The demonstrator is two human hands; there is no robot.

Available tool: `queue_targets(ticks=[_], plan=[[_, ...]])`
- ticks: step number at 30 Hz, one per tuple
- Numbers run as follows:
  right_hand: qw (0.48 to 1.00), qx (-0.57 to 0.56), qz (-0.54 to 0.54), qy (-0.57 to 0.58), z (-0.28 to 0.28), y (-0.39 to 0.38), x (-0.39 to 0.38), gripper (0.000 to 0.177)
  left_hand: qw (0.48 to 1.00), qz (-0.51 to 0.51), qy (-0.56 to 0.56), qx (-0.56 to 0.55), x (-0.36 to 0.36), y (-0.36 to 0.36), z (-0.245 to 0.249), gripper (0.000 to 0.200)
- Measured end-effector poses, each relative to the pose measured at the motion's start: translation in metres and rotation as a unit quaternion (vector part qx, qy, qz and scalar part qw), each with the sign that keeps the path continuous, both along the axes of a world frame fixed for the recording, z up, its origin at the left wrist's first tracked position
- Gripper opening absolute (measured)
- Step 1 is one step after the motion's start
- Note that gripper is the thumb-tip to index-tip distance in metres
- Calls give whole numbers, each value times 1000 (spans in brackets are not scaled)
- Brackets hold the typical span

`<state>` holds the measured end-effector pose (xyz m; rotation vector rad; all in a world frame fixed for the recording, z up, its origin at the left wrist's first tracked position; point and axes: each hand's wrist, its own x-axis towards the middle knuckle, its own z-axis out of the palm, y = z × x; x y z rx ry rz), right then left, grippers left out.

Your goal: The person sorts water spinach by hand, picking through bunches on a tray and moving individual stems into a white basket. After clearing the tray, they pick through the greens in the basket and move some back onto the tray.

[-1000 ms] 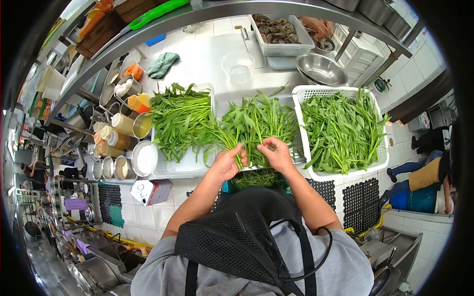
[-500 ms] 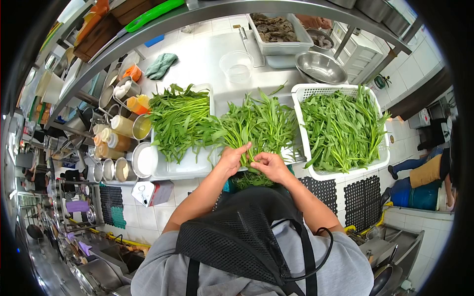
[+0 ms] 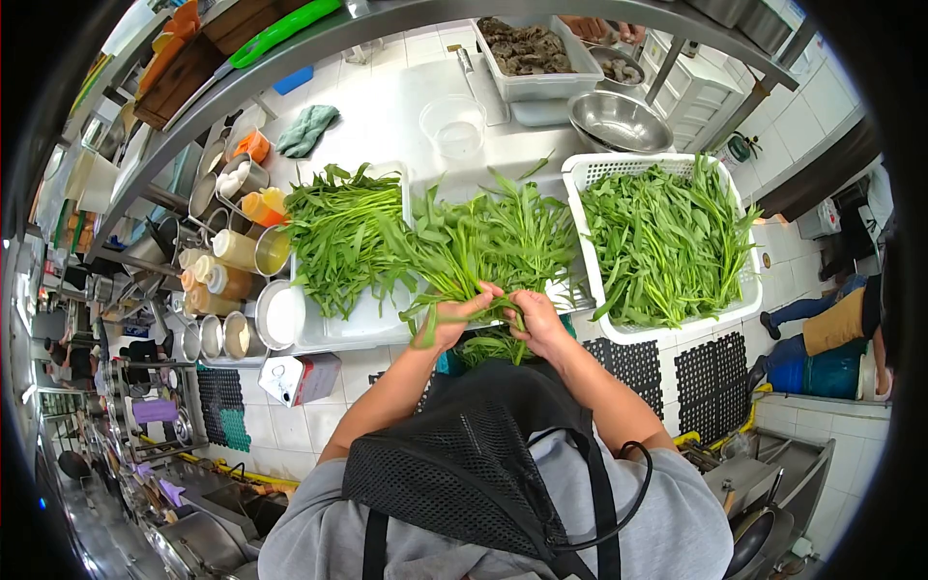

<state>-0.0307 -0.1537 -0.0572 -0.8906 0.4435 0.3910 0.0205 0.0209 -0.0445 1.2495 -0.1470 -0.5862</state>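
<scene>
Your left hand (image 3: 454,324) grips a bunch (image 3: 462,271) by its stems, your right hand (image 3: 541,324) grasps stem ends close beside, and the bunch extends forward between tray (image 3: 348,344) and basket (image 3: 580,174).

one head-worn view — forward and down; close, wide

Bright, even light; glare whitens tabletop (image 3: 372,145) at eleven o'clock. Fisheye bows shelf rail (image 3: 416,14) at twelve; corners black. Leaves (image 3: 426,327) by left hand (image 3: 456,324) smeared.
</scene>
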Motion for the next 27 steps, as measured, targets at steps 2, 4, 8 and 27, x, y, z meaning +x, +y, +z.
queue_targets(ticks=[2, 4, 8, 27], plan=[[999, 17, -20, 18, -4, 1, 0, 14, 997, -9, -67, -49, -6, 0, -3, 19], [998, 35, -40, 33, -22, -10, 5, 13, 998, -4, -50, -23, -9, 3, 5, 19], [996, -88, -1, -6, 1, -24, -2, 11, 990, 63, 112, 65, 2, 15, 23, 17], [688, -660, 101, -283, -17, 29, 37, 24, 934, 48, 271, -227, 15, 20, 26, 71]])
